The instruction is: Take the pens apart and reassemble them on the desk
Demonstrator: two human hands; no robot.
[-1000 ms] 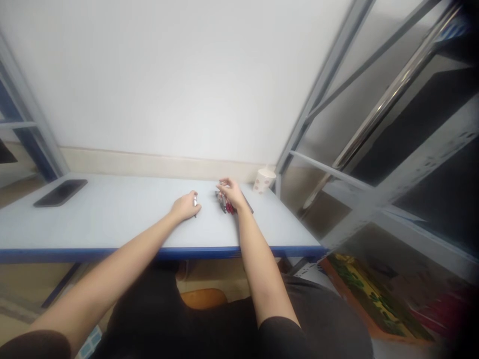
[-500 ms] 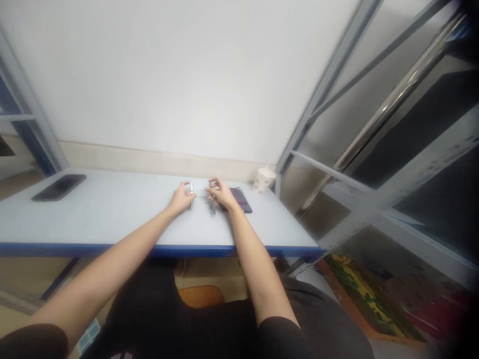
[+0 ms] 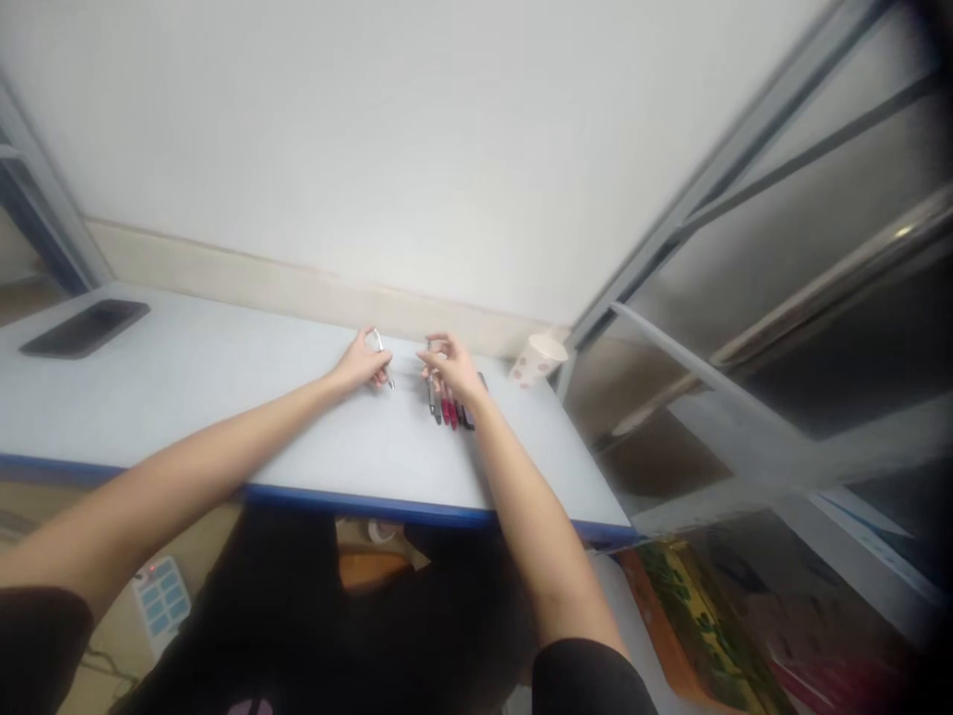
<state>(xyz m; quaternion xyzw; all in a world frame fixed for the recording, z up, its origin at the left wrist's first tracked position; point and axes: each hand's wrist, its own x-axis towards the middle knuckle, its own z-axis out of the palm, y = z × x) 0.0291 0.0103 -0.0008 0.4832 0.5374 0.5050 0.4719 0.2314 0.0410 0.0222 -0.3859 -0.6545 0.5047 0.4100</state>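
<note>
The left hand (image 3: 363,363) is pinching a silver pen (image 3: 382,357) well to the left of the cup (image 3: 538,360); thumb and fingers are gripping its sides, and the pen is tilting. The right hand (image 3: 454,369) is sitting nearer the cup, also to its left, with fingers bending over the pen row (image 3: 450,412); they are standing partly open, and whether they are gripping a pen, I cannot tell. The row, grey and red pens among it, is lying left of the cup and closer to the person. A dark flat thing (image 3: 483,379), mostly hidden by the right arm, is lying between row and cup. By my reading, the person is sorting or lining up pens. The next move seems to be calling for a firm hold on the single pen and a light right hand, so the row is staying straight.
</note>
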